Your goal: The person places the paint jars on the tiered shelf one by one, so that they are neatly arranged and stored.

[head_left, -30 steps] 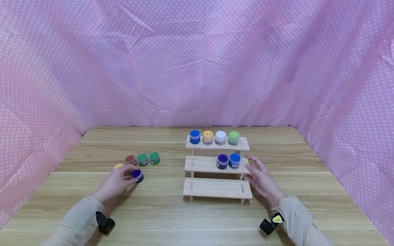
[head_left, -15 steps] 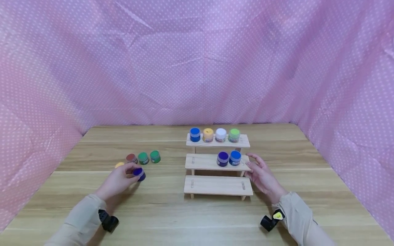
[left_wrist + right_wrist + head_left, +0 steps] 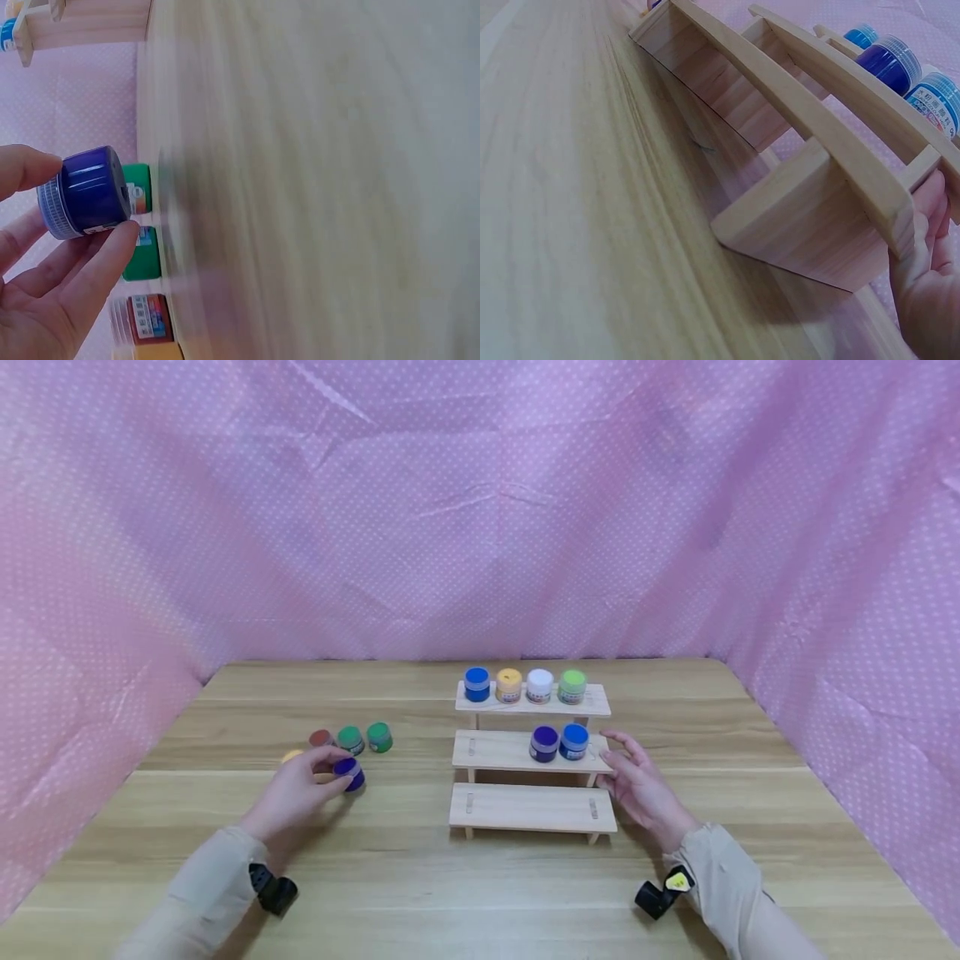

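Between thumb and fingers my left hand point(image 3: 296, 793) pinches a dark purple paint jar point(image 3: 94, 191), tilted and raised off the table in the left wrist view. Behind it stand two green jars point(image 3: 379, 737), a brown-red jar point(image 3: 321, 738) and a yellow jar point(image 3: 292, 755) partly hidden by the hand. My right hand point(image 3: 641, 793) is at the right end of the three-step wooden rack point(image 3: 532, 807), with its fingers at the middle step's edge. That step bears a purple jar point(image 3: 543, 744) and a blue jar point(image 3: 574, 742).
On the top step sit a blue jar point(image 3: 477, 684), a yellow-orange jar point(image 3: 508, 686), a white jar point(image 3: 539, 686) and a light green jar point(image 3: 572, 687). A pink dotted cloth point(image 3: 480, 527) hangs behind the wooden table point(image 3: 420, 893).
My left hand has moved slightly right and away from me with the purple jar. The right hand stays at the rack's end. The head view has shifted a little.
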`<state>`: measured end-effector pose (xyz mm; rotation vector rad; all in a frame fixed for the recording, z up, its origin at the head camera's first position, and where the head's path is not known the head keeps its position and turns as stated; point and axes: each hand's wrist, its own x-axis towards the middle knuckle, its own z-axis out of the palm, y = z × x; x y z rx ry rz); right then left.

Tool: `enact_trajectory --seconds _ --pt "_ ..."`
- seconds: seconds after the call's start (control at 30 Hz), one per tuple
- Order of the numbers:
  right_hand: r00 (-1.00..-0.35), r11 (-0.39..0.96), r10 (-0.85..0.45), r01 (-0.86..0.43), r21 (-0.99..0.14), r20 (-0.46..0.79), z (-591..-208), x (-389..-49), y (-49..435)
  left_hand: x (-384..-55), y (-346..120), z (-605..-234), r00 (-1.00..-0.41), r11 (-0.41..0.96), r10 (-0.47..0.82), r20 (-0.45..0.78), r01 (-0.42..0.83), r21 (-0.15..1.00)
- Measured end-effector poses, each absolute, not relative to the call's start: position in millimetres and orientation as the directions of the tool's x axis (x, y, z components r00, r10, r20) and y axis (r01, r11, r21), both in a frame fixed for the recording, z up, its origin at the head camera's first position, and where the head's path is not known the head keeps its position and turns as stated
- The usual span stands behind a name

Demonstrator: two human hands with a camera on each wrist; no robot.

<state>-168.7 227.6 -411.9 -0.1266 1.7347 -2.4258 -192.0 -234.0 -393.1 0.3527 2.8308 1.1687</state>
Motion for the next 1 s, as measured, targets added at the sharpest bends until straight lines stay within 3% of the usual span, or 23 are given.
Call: enact_trajectory --seconds 0.63,1.0 --pt "-0.985 -0.328 -0.173 0.068 -0.942 -0.011 -415 -170 227 -192 -205 -392 -0.961 0.585 0.24 0.14 0.259 0.769" --pt "-0.98 -0.362 -0.189 0.016 -0.932 0.057 -417 -170 228 -192 -195 -390 -0.951 0.536 0.215 0.223 0.305 0.787"
